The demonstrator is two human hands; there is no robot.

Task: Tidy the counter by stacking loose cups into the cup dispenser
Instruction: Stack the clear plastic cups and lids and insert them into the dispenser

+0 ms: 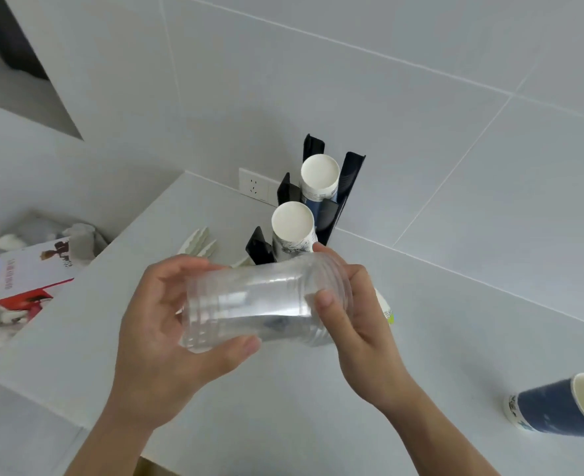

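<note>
Here both hands' fingers (239, 345) wrap clear cups (266, 304).

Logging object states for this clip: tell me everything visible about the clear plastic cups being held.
The clear plastic cups look like a nested stack of thin, transparent, ribbed cups, held on its side above the white counter. The left hand wraps the narrower base end; the right hand grips the wider rim end. How many cups there are cannot be told. It sits just in front of the black cup dispenser.

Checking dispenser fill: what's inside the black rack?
Two stacks of paper cups stand bottom-up in the black cup dispenser. Its walls and both hands' clear cup stack hide the lower part.
</note>
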